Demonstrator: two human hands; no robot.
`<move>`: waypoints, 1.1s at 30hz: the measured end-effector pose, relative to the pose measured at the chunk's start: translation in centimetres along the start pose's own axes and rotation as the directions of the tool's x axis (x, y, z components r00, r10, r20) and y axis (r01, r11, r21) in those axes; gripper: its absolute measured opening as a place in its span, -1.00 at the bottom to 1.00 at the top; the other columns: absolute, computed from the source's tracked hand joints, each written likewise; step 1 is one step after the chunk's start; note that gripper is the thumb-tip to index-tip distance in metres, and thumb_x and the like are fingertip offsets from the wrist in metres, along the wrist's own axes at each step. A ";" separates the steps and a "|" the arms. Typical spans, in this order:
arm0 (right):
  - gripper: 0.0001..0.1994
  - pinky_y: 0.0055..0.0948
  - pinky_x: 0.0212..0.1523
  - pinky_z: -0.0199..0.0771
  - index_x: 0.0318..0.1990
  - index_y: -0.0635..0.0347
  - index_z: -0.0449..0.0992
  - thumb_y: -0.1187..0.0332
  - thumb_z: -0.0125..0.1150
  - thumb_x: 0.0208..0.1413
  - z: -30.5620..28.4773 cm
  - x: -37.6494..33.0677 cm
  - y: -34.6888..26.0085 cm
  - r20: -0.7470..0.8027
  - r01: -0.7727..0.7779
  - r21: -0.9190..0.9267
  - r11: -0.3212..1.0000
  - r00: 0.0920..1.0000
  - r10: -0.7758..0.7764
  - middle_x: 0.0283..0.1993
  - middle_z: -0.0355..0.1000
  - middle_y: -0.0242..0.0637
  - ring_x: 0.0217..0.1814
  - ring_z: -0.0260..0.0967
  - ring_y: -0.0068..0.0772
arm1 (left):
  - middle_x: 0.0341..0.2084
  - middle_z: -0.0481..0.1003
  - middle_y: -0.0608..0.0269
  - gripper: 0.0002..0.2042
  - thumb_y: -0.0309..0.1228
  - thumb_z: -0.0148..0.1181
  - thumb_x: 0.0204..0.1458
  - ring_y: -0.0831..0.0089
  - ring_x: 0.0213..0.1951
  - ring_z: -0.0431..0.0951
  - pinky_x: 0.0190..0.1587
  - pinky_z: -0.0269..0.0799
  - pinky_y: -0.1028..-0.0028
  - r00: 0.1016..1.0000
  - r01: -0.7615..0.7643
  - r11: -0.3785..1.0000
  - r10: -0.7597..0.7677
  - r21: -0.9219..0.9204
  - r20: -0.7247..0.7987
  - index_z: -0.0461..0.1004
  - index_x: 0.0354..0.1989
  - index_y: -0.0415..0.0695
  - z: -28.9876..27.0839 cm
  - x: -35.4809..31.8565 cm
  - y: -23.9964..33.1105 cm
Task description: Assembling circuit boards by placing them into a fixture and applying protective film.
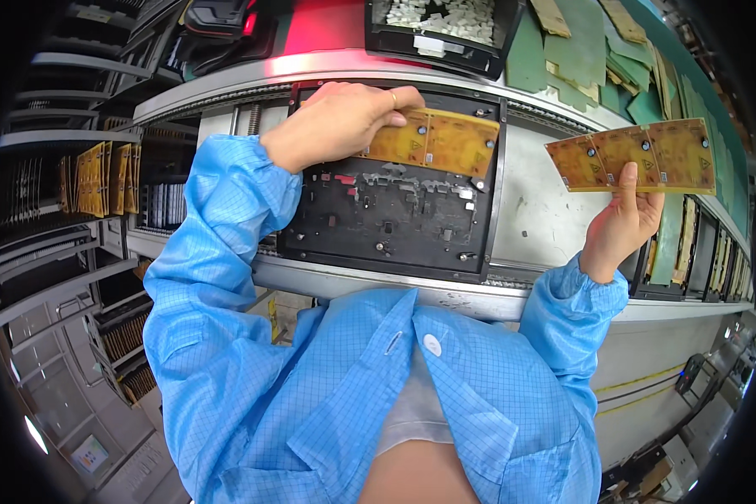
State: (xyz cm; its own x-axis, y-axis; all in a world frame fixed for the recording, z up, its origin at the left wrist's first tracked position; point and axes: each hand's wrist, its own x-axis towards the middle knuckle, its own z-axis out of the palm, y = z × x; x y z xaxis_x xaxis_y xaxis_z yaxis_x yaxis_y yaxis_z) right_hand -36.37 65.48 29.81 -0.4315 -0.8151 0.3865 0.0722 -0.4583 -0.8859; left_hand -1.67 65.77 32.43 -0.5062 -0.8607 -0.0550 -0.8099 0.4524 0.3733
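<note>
A black fixture tray (344, 227) with cut-outs and small pegs lies in front of me. In its upper half rests a yellow-brown circuit board panel (462, 144). My left hand (340, 124) reaches over the tray from the left, thumb and forefinger closed at that panel's upper edge; its other fingers are hidden. Off to the right, my right hand (626, 223) pinches a second yellow-brown circuit board panel (676, 160) by its lower edge, thumb on the near face. This panel is held up clear of the tray, tilted toward me, and shows three joined sections.
A black bin of small white parts (441, 21) stands beyond the tray. Green and tan board scraps (575, 50) are piled at the far right. Metal conveyor rails (336, 275) run along the tray. Racks with upright yellow boards (92, 181) stand at the left.
</note>
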 end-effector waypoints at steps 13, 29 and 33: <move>-0.73 -0.46 0.06 0.51 0.08 0.33 0.46 0.56 0.15 0.23 -0.2 -0.2 0.1 0.012 -0.017 -0.028 0.999 1.000 0.017 0.00 0.52 -0.18 -0.01 0.49 -0.46 | -0.25 0.56 0.07 -0.76 -0.35 0.10 0.18 0.06 -0.19 0.58 -0.15 0.48 0.22 0.994 0.052 0.998 -0.055 -0.031 -0.092 0.45 0.02 -0.03 1.8 0.3 0.6; -0.73 -0.44 0.07 0.47 0.09 0.31 0.45 0.54 0.16 0.24 0.1 -0.5 0.3 0.041 -0.030 -0.023 0.999 0.999 0.031 -0.01 0.52 -0.21 -0.01 0.47 -0.48 | 0.45 -0.06 0.11 -0.38 0.03 0.15 0.11 -0.14 0.45 -0.16 0.29 -0.33 -0.45 0.970 0.152 0.949 -0.089 0.277 -0.227 0.19 0.39 0.39 5.5 -3.0 4.1; -0.73 -0.44 0.07 0.47 0.09 0.31 0.45 0.54 0.17 0.24 0.3 -0.6 0.5 0.043 -0.027 -0.020 0.999 0.999 0.028 -0.01 0.52 -0.21 -0.02 0.48 -0.49 | 0.47 -0.07 0.22 -0.35 0.03 0.13 0.12 -0.14 0.45 -0.16 0.29 -0.33 -0.46 0.983 0.130 0.978 -0.105 0.164 -0.152 0.12 0.42 0.36 5.6 -3.2 4.5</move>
State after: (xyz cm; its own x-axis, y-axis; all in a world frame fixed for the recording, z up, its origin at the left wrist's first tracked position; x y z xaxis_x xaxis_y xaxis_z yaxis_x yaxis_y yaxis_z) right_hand -35.84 65.63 29.22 -0.3902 -0.8422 0.3721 0.0656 -0.4285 -0.9011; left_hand -5.41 71.89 29.07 -0.3675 -0.9288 0.0471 -0.9064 0.3690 0.2057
